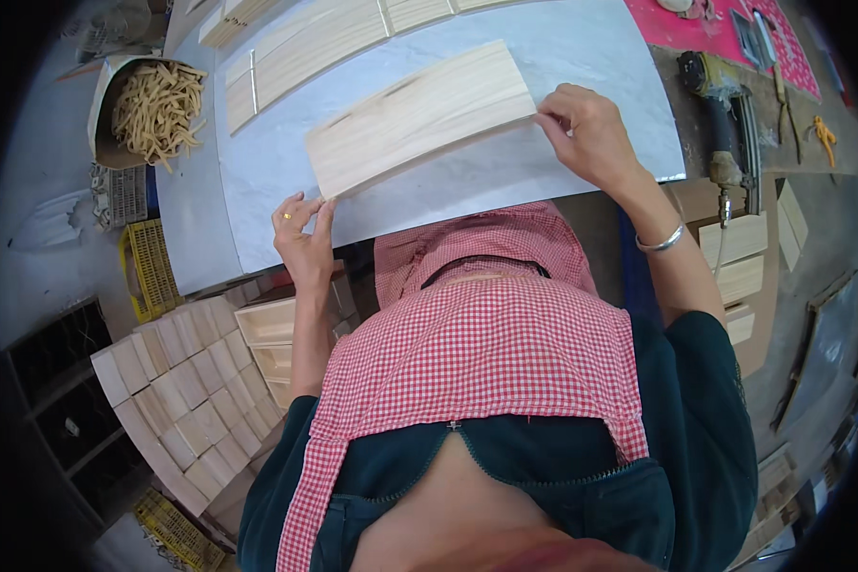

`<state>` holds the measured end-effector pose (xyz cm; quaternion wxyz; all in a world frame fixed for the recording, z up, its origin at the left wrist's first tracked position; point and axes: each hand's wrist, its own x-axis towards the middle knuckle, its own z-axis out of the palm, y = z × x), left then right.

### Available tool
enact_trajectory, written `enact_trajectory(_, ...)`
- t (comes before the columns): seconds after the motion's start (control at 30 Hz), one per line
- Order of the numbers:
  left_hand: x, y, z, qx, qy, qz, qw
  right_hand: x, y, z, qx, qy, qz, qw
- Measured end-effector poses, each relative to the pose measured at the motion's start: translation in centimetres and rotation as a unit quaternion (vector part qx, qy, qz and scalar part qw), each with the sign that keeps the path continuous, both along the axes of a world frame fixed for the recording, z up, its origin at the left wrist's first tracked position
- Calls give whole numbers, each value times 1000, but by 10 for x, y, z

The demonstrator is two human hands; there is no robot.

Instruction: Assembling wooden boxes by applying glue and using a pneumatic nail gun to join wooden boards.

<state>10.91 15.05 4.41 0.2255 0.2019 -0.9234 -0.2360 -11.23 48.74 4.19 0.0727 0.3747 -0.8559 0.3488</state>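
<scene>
A pale, flat wooden board [424, 119] lies slightly aslant over the white tabletop [257, 205], with a shadow under its near edge. My left hand [302, 229] pinches its near left corner between thumb and fingers. At the opposite end, my right hand [586, 131] grips the near right corner, thumb below and fingers curled. Behind this board, a row of similar wooden boards [324, 62] lies on the table, crossed by thin shiny strips.
A box of pale curled strips [157, 112] stands left of the table. A nail gun [720, 124] with a hose lies at right, near orange-handled pliers [824, 138]. Stacked wooden boxes [186, 391] fill the lower left, beside a yellow crate [150, 270]. More wooden pieces [739, 257] lie at right.
</scene>
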Motion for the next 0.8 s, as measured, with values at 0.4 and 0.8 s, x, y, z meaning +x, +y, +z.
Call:
enact_trajectory(0.4,-128,81,52,-119,-78,-288,947,-31,-47,-12,-170,-104,-121,972)
enact_trajectory(0.8,-171,103,26,-43,-112,-307,944,-28,-65,-10,-114,-91,-171,974)
